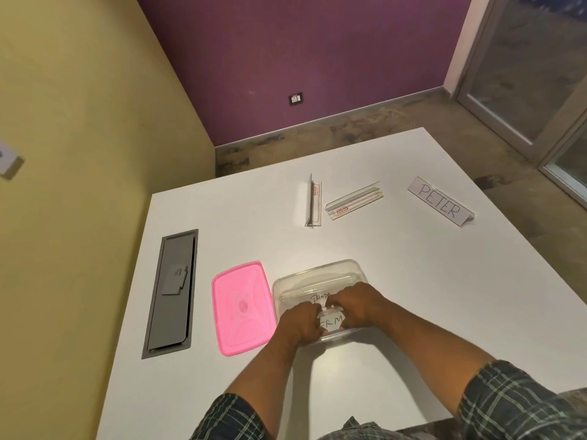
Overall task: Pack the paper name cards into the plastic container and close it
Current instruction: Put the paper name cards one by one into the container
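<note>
Both hands, left hand (300,323) and right hand (357,308), press a paper card (331,322) into the clear container (317,276) (pink lid (241,308) lying just beside it) on the white table (413,281).

two bare forearms, left hand (300,323) and right hand (357,304), emerge from rolled dark green plaid sleeves (521,404) with pale stripes.

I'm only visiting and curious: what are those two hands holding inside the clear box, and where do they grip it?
Both hands, left and right, pinch a paper name card by its side edges, low inside the clear plastic container.
</note>
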Tool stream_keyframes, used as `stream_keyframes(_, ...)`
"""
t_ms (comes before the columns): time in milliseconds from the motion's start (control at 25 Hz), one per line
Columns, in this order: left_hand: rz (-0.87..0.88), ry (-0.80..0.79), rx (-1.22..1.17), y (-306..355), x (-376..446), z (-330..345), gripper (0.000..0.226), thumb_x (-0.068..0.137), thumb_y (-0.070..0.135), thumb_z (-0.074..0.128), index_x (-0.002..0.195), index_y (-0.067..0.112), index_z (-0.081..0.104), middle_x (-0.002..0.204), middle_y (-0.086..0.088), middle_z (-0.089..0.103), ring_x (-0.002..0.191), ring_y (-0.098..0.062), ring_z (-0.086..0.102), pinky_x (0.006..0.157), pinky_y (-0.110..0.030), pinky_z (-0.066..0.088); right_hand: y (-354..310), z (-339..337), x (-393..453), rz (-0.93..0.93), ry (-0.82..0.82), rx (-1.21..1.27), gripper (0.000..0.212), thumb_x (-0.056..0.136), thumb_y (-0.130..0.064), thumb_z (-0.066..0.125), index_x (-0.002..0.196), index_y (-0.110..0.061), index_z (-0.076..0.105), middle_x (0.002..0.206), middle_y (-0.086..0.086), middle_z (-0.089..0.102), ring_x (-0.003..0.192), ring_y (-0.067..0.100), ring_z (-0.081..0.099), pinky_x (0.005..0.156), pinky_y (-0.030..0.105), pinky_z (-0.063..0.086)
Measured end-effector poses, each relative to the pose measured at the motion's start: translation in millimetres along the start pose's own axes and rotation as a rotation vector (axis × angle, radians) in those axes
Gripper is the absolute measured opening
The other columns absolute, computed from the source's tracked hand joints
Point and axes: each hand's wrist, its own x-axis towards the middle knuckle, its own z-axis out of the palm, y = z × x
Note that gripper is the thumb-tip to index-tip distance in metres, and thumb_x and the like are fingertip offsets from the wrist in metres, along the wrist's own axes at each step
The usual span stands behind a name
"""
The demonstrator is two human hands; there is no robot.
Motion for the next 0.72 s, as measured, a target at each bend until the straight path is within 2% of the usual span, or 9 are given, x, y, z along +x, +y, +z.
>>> stream_keyframes(120, -0.014, 0.003, -0.007, 1, 1, 4, 0.033, 0.089, 0.026, 0.065, 0.119, 0.013, 0.064, 0.115, -0.011, 0.067, 0.105, -0.031, 0.064, 0.09, -0.043, 0.055, -2, 8, 3, 0.018, -0.014, -0.048, 0.041, 0.08, -0.033, 0.072, 0.119, -0.031, 0.059, 0.109, -0.001, 0.072, 0.1, 0.026, 0.068, 0.075, 0.033, 0.045)
stream_keyframes(200, -0.029, 0.031, -0.012, 1, 1, 4, 0.034, 0.088, 0.026, 0.065, 0.12, 0.014, 0.065, 0.117, -0.01, 0.067, 0.108, -0.031, 0.063, 0.091, -0.042, 0.055, -3, 10, 7, 0.028, -0.029, -0.081, 0.035, 0.08, -0.029, 0.072, 0.113, -0.026, 0.06, 0.106, 0.002, 0.072, 0.096, 0.028, 0.068, 0.07, 0.033, 0.043)
stream_keyframes(360, -0.115, 0.222, -0.016, -4, -2, 7, 0.034, 0.083, 0.031, 0.07, 0.114, 0.016, 0.067, 0.115, -0.006, 0.066, 0.113, -0.029, 0.059, 0.091, -0.042, 0.051, -5, 14, 15, -0.011, -0.022, -0.149, 0.02, 0.089, -0.021, 0.063, 0.109, -0.017, 0.063, 0.105, 0.01, 0.071, 0.096, 0.033, 0.068, 0.071, 0.037, 0.046)
stream_keyframes(480, -0.137, 0.246, 0.019, -8, 0, 7, 0.034, 0.083, 0.032, 0.072, 0.113, 0.018, 0.068, 0.116, -0.005, 0.066, 0.113, -0.029, 0.058, 0.092, -0.04, 0.05, -4, 15, 15, -0.044, 0.017, -0.2, 0.019, 0.092, -0.02, 0.058, 0.109, -0.017, 0.065, 0.104, 0.01, 0.071, 0.096, 0.034, 0.068, 0.073, 0.037, 0.049)
stream_keyframes(600, -0.146, 0.23, 0.039, -6, 2, 6, 0.03, 0.082, 0.03, 0.072, 0.111, 0.02, 0.071, 0.116, -0.003, 0.066, 0.111, -0.027, 0.062, 0.092, -0.038, 0.051, -2, 11, 16, -0.068, 0.064, -0.288, 0.022, 0.086, -0.024, 0.066, 0.106, -0.016, 0.069, 0.104, 0.009, 0.07, 0.095, 0.034, 0.068, 0.073, 0.038, 0.05)
stream_keyframes(720, -0.157, 0.215, 0.1, -1, 5, 7, 0.024, 0.084, 0.022, 0.068, 0.108, 0.016, 0.071, 0.113, -0.005, 0.066, 0.109, -0.029, 0.063, 0.091, -0.041, 0.052, 4, 8, 17, -0.067, 0.015, -0.27, 0.025, 0.083, -0.03, 0.073, 0.103, -0.015, 0.073, 0.106, 0.008, 0.071, 0.096, 0.033, 0.069, 0.075, 0.038, 0.051)
